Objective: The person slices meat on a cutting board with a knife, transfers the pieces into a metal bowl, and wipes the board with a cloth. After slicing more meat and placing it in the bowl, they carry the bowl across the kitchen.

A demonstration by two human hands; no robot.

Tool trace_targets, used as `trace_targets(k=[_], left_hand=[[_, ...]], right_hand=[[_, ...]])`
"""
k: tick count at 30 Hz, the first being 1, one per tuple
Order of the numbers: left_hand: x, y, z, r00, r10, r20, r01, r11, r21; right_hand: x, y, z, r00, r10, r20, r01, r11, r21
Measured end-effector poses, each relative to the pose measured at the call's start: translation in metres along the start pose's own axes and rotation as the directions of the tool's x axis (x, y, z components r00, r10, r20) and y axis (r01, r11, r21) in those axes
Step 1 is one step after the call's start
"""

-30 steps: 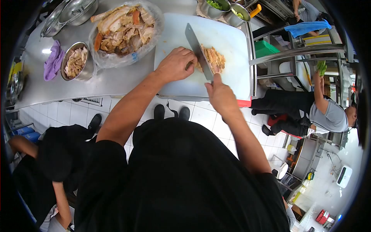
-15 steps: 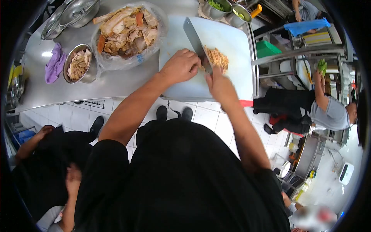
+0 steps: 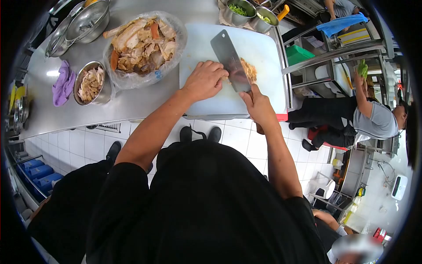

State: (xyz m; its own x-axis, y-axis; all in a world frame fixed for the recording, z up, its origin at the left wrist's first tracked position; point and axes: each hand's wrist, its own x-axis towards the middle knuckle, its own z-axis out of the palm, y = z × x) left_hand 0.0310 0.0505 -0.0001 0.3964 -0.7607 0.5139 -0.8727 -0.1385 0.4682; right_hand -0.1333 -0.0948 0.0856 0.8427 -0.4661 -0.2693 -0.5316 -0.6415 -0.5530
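My right hand [image 3: 259, 105] is closed round the handle of a cleaver [image 3: 226, 50], whose broad blade tilts over a white cutting board [image 3: 263, 48]. Against the blade's left face, my left hand [image 3: 205, 80] has its fingers curled down on a small piece of meat, mostly hidden beneath the fingertips. Sliced cooked meat [image 3: 249, 69] lies in a small pile just right of the blade, partly covered by it. Left of the board, a plastic-lined bowl [image 3: 181, 46] holds large pieces of cooked meat [image 3: 140, 44].
A steel pot [image 3: 105, 94] of cut meat and a purple cloth [image 3: 64, 83] sit on the steel counter [image 3: 39, 105]. Strainers [image 3: 88, 28] stand at back left. Pots of greens [image 3: 237, 18] are behind the board. A co-worker [image 3: 373, 116] holds greens at right; another is at lower left.
The cleaver blade has leaned over, showing its broad face and covering more of the sliced pile. My left hand stays beside it. The co-worker at lower left has shifted, uncovering blue containers.
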Motion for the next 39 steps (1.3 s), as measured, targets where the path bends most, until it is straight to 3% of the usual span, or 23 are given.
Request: trace_targets(k=[1,4,8,11,17,20,23,24,27,31,32,35,39], left_hand=[[0.002,-0.001,0.002,1.0,0.02,0.01,-0.02,1.0,-0.008],[0.012,-0.008,0.004,0.999,-0.002,0.054,0.008,0.995,-0.103],[0.017,-0.019,0.005,0.993,0.047,0.106,-0.029,0.987,-0.16],[0.022,-0.016,0.001,0.998,0.065,0.027,-0.062,0.995,-0.084],[0.033,-0.028,-0.004,0.981,0.09,0.17,-0.084,0.996,-0.044],[0.037,-0.031,-0.01,0.971,0.1,0.217,-0.088,0.994,-0.064],[0.036,-0.037,-0.005,0.97,0.13,0.203,-0.112,0.989,-0.099],[0.035,-0.036,-0.004,0.967,0.129,0.22,-0.108,0.989,-0.105],[0.036,-0.037,-0.014,0.963,0.123,0.242,-0.105,0.991,-0.083],[0.024,-0.036,-0.024,0.966,0.147,0.211,-0.134,0.988,-0.076],[0.018,-0.036,-0.023,0.97,0.148,0.191,-0.136,0.988,-0.074],[0.018,-0.034,-0.02,0.983,-0.02,0.183,0.05,0.986,-0.16],[0.017,-0.031,-0.015,0.989,0.024,0.146,-0.005,0.991,-0.133]], right_hand=[[-0.004,0.005,0.001,0.999,0.036,0.0,-0.036,0.999,-0.004],[0.007,0.011,0.001,0.979,-0.178,-0.102,0.17,0.982,-0.082],[0.016,-0.019,-0.028,0.993,-0.115,0.031,0.119,0.934,-0.337],[0.018,-0.036,-0.039,0.995,-0.054,0.085,0.082,0.929,-0.361],[0.009,-0.043,-0.043,0.992,-0.004,0.124,0.049,0.931,-0.361],[0.007,-0.028,-0.035,0.992,-0.063,0.11,0.095,0.945,-0.312],[0.006,-0.005,-0.004,0.995,-0.096,0.015,0.097,0.965,-0.244],[0.007,-0.004,0.009,0.981,-0.185,-0.059,0.173,0.97,-0.173],[0.009,-0.005,0.019,0.993,-0.107,-0.042,0.09,0.952,-0.291],[0.023,-0.003,-0.003,0.986,-0.169,-0.009,0.166,0.972,-0.164],[0.022,-0.012,-0.01,0.99,-0.138,0.024,0.14,0.976,-0.166],[0.023,-0.029,-0.018,0.994,-0.099,0.047,0.108,0.957,-0.27],[0.011,-0.058,-0.028,0.995,0.016,0.096,0.013,0.956,-0.293]])
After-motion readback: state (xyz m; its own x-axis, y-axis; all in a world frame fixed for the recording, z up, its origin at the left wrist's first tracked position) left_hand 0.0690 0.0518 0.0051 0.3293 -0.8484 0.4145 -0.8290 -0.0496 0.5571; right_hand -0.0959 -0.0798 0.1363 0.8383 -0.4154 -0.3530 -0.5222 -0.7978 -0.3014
